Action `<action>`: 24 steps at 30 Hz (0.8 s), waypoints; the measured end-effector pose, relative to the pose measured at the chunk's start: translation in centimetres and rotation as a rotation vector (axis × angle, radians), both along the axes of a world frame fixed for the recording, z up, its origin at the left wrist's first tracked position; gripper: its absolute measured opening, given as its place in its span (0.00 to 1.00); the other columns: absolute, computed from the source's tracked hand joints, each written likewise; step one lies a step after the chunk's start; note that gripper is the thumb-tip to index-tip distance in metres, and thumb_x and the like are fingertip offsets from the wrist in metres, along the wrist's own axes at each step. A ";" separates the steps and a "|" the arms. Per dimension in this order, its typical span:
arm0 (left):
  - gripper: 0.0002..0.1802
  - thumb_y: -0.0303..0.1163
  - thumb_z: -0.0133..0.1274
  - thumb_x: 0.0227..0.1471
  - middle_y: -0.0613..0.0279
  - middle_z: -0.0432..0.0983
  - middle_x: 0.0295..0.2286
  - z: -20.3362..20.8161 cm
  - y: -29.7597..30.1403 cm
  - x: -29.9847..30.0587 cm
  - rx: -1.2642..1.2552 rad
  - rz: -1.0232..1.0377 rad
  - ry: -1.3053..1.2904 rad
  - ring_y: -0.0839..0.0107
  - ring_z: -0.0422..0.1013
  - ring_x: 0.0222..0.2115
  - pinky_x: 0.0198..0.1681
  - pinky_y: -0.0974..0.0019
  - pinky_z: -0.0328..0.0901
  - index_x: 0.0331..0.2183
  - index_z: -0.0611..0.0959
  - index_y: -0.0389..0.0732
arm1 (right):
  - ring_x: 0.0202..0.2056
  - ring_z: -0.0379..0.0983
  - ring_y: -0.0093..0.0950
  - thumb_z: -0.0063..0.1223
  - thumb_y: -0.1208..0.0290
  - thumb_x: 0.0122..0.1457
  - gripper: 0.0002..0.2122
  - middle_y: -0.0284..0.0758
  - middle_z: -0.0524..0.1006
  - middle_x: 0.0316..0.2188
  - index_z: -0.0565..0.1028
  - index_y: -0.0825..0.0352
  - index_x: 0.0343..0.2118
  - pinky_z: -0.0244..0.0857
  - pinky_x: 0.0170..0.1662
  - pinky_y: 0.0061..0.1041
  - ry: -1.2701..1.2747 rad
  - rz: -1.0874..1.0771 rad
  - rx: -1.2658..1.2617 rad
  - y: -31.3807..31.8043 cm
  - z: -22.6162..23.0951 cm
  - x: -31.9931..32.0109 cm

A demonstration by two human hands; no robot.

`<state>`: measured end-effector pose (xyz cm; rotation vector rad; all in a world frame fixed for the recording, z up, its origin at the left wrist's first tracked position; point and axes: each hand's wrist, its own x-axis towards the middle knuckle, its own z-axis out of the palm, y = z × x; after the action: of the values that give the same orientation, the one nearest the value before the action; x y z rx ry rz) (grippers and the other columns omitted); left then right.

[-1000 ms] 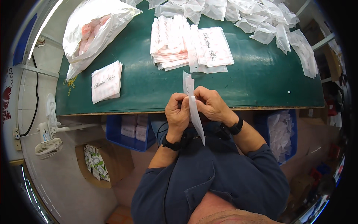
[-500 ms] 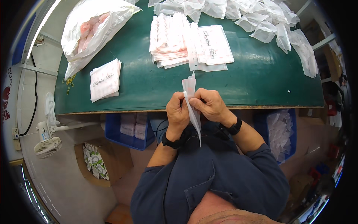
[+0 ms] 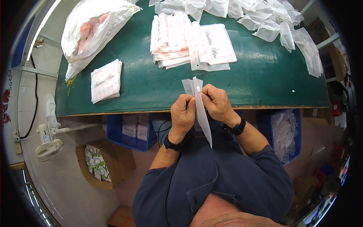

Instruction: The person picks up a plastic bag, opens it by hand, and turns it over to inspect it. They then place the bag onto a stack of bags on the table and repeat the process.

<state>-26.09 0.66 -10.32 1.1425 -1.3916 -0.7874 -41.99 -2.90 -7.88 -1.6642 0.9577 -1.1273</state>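
Observation:
Between my two hands, just over the table's near edge, is a frosted plastic zip bag (image 3: 204,121), seen almost edge-on with a small white slider near its top. My left hand (image 3: 182,113) is closed, pinching the bag from its left side. From the other side my right hand (image 3: 218,104) grips it too, fingers curled and thumb pressed in. Beyond them on the table lies a stack of white and pink printed pouches (image 3: 171,41), with flat printed bags (image 3: 217,45) against its right. What the bag contains, if anything, I cannot make out.
On the green table (image 3: 143,87), a smaller pouch stack (image 3: 106,82) lies left, below a large white plastic sack (image 3: 98,30). Frosted bags (image 3: 261,19) heap at the far right. Blue bins (image 3: 130,132) and a cardboard box (image 3: 117,162) stand below, with a fan (image 3: 48,147) at left.
The bag has turned in my hands, its lower end swinging slightly right. Its top has come nearer to me, and my left hand has shifted a little to the right.

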 end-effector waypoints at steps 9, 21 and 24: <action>0.10 0.34 0.55 0.63 0.70 0.71 0.24 0.2 0.1 1.0 0.020 0.070 -0.013 0.83 0.64 0.24 0.28 0.77 0.62 0.34 0.76 0.37 | 0.23 0.69 0.22 0.54 0.72 0.65 0.07 0.34 0.73 0.21 0.72 0.70 0.35 0.65 0.28 0.22 -0.042 -0.010 0.049 0.6 0.4 -0.1; 0.10 0.33 0.53 0.64 0.69 0.72 0.25 -0.2 0.2 0.8 0.178 -0.051 0.305 0.81 0.65 0.25 0.29 0.75 0.63 0.34 0.77 0.37 | 0.24 0.71 0.30 0.58 0.72 0.62 0.07 0.38 0.74 0.24 0.73 0.70 0.32 0.65 0.28 0.28 0.080 0.042 -0.157 0.2 -0.2 -0.4; 0.10 0.33 0.52 0.64 0.70 0.71 0.26 -2.1 0.6 2.8 0.231 -0.172 0.345 0.81 0.64 0.26 0.29 0.75 0.62 0.34 0.77 0.37 | 0.25 0.70 0.26 0.58 0.71 0.62 0.07 0.35 0.73 0.24 0.73 0.69 0.31 0.64 0.29 0.25 0.070 0.160 -0.244 0.2 0.3 0.1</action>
<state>-23.33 1.24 -12.41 1.0092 -1.1389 -1.2326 -41.84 -2.69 -7.53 -1.9513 0.7369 -1.1185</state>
